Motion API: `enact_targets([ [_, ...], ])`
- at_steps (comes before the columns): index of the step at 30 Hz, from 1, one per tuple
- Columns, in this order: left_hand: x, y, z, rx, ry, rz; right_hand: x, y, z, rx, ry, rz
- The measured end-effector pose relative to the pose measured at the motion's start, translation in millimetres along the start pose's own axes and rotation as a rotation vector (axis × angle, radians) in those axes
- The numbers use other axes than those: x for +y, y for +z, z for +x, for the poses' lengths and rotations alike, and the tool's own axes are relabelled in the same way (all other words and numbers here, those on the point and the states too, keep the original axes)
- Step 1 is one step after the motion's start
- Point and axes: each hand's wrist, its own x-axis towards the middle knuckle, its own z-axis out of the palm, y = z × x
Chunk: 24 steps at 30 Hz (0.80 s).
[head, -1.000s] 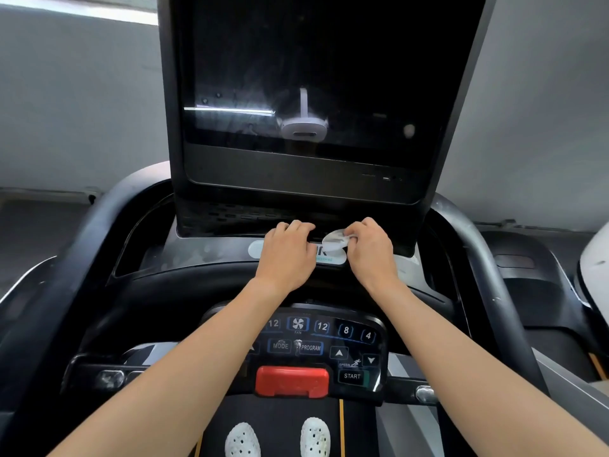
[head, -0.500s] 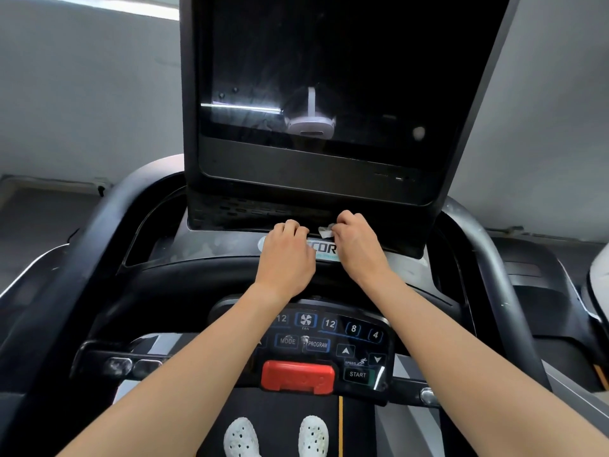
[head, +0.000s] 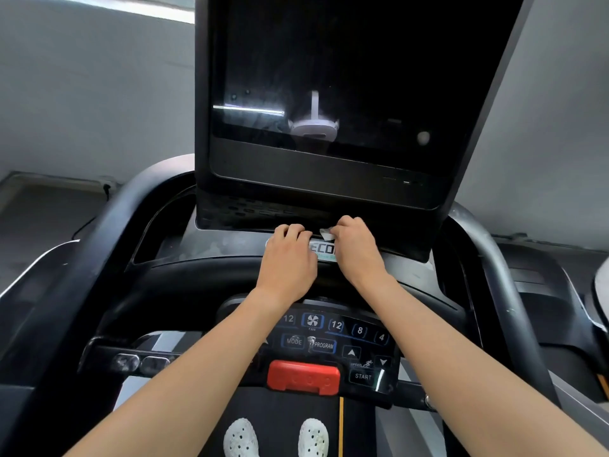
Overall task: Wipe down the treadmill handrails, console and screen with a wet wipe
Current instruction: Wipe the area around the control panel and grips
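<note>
Only a small white corner of the wet wipe (head: pixel 327 233) shows, poking out at ten o'clock from the right hand (head: pixel 357 249). The rest is buried under curled fingers, so that grip is closed on the wipe. It sits against the dusty grey ledge (head: pixel 227 242) right under the lower edge of the screen (head: pixel 329 77), at twelve o'clock from the console (head: pixel 359 344).

The left hand (head: pixel 286 258), just beside the right at its nine o'clock, rests knuckles-up on the same ledge with fingers tucked under. Whether its grip holds anything I cannot tell. Between the hands a label strip (head: pixel 324 250) reads only "ECO"; the hands cover the rest.

The screen is dark, its top cut off, with a bright bar and a white rounded shape reflected in it. The left forearm (head: pixel 197 374) crosses the console and hides its left-hand buttons. A red stop key (head: pixel 303 377) sits at the console's six o'clock.

The left handrail (head: pixel 108 232) at nine o'clock and the right handrail (head: pixel 487 268) at three o'clock both run out of view. Two white shoes (head: pixel 240 438) stand on the belt (head: pixel 283 420) at six o'clock, clipped by the bottom edge.
</note>
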Motion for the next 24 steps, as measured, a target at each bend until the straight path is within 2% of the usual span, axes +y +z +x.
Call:
enact_targets([
  [4, -7, -4, -5, 0.026, -0.084, 0.02, -6, 0, 10, -0.045, 0.001, 0.012],
  [9, -7, -3, -5, 0.034, -0.083, 0.056, -21, 4, 12, -0.093, -0.062, 0.07],
  [15, -7, -2, -6, 0.047, -0.077, 0.061, 4, -3, 2, -0.062, -0.051, -0.043],
  [19, -7, -1, -7, 0.04, -0.082, 0.048, -2, 1, 1, -0.033, 0.0, -0.023],
  [24, -8, -2, -7, 0.041, -0.065, 0.045, -25, 9, 15, -0.082, -0.118, 0.061],
])
